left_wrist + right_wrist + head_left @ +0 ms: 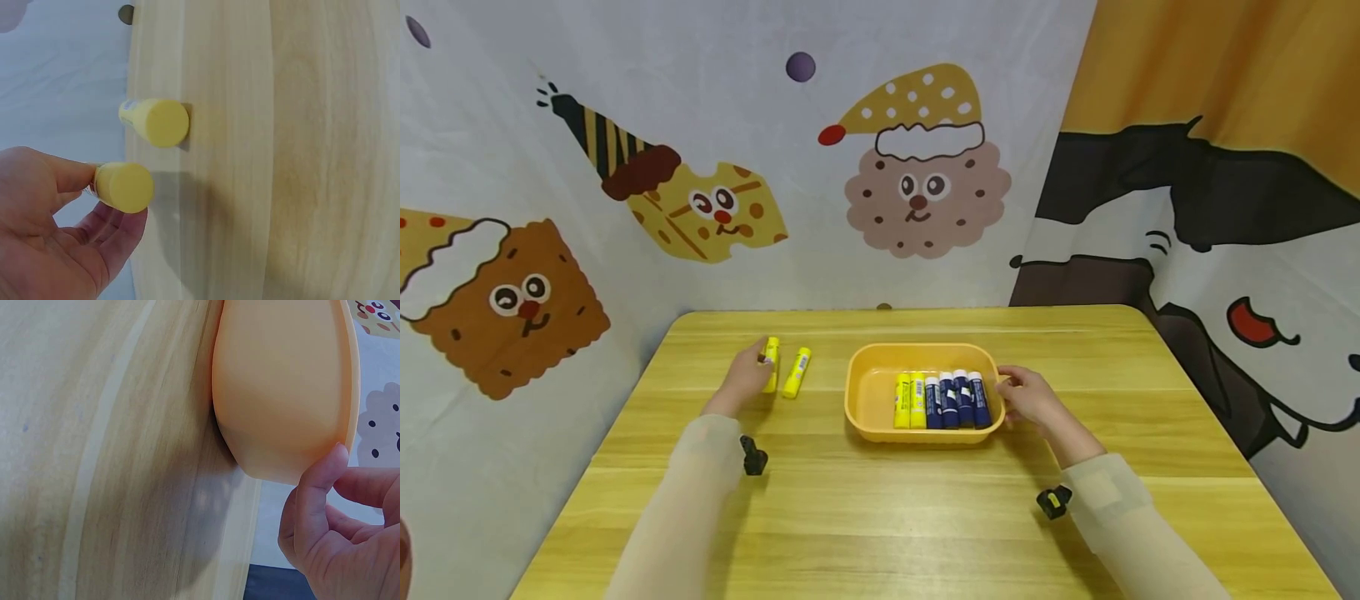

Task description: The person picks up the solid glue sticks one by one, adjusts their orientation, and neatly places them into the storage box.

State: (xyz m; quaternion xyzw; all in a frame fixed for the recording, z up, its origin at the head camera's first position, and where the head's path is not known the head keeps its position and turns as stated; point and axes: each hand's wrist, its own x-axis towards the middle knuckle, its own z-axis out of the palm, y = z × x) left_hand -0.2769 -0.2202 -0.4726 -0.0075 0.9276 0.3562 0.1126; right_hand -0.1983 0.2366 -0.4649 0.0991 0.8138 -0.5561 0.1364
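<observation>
At the left of the table in the head view, my left hand (750, 373) pinches a yellow glue stick (772, 354) between thumb and fingers. The left wrist view shows the round end of this glue stick (131, 187) toward the camera. Just right of it lies a second yellow glue stick (797, 372), untouched. A shallow orange plastic basket (867, 427) stands mid-table. Inside, side by side, are two yellow glue sticks (910, 402) and several dark blue ones with white caps (957, 402). My right hand (1030, 394) grips the basket's right end by its rim.
The wooden table (880, 525) has rounded far corners and meets a cloth backdrop (820, 250) printed with cartoon figures. Bare wood lies between the loose glue sticks and the basket. Each wrist carries a small black camera (753, 457).
</observation>
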